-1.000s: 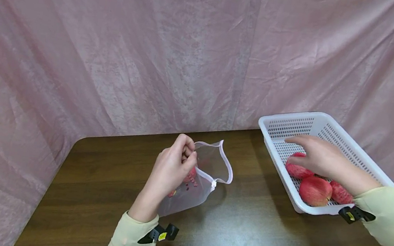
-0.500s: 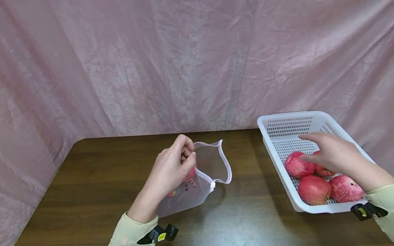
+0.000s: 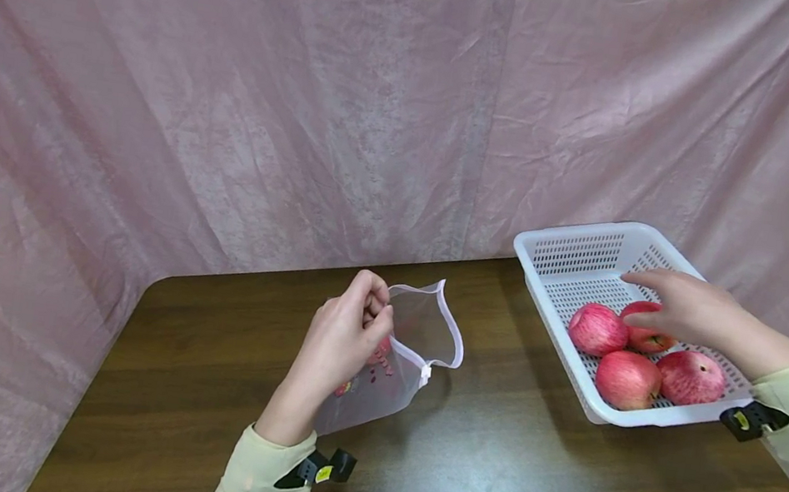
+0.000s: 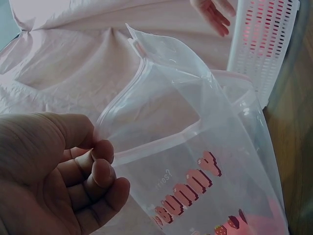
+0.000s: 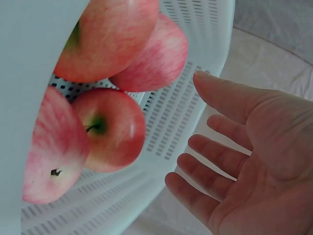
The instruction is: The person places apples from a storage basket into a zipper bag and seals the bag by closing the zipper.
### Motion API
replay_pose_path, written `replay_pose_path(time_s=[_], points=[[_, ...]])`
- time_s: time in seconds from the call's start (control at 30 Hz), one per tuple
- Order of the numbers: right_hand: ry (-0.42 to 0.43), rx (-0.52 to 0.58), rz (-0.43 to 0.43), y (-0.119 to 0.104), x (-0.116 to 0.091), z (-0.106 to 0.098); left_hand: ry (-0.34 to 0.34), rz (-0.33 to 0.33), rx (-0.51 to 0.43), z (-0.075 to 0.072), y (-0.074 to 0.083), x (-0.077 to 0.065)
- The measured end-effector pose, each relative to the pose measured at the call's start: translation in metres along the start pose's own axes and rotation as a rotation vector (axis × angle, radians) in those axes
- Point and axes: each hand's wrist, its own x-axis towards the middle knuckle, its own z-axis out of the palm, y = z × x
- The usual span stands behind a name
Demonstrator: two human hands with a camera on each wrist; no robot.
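Note:
With thumb and fingertips, my left hand (image 3: 340,335) pinches the rim of a clear zip bag (image 3: 393,385), its mouth spread apart. Red bunny lettering (image 4: 190,193) and small printed fruit show on the bag in the left wrist view; something pink shows through low in it. My right hand (image 3: 692,309) hovers over the white slotted basket (image 3: 557,328), fingers spread and nothing held. Inside the basket lie several red apples: a left one (image 3: 598,329), a front one (image 3: 628,380), a speckled one (image 3: 690,378), and one with its stem showing (image 5: 110,129) nearest that hand.
The brown wooden table (image 3: 195,369) carries the bag and the basket. A pink cloth curtain (image 3: 354,106) hangs along its back and left edges. The basket stands at the table's right rear, close to the curtain.
My right hand has drawn back to the right above the basket, uncovering more apples. The left hand and the bag have hardly moved.

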Motion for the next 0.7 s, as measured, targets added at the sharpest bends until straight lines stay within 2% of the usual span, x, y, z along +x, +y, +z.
replay_pose_path(time_s=[0.47, 0.7], points=[[-0.053, 0.005, 0.072, 0.019, -0.004, 0.006, -0.007, 0.008, 0.004, 0.0, 0.0, 0.002], [-0.069, -0.005, 0.025, 0.026, -0.004, 0.012, -0.015, 0.002, 0.004, 0.0, 0.001, 0.001]])
